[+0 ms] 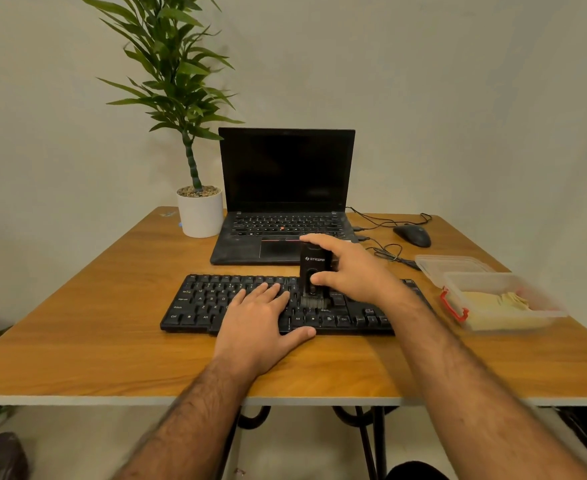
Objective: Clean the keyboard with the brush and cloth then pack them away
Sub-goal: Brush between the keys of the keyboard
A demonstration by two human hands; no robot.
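The left hand (262, 318) lies flat on the keyboard (285, 304), steadying it; the right hand (349, 268) grips the upright brush (314, 275), bristles on the keys. Brushing appears underway; the cloth (496, 301) sits in the open container (514, 317) at right, so wiping and packing remain.

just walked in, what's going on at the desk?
A person is brushing a keyboard on a wooden table. The right hand grips an upright black brush, bristles down on the keys right of centre. The left hand lies flat on the keyboard, steadying it. A yellow cloth sits in an open plastic box to the right, its lid behind it. A laptop, mouse and potted plant stand further back.
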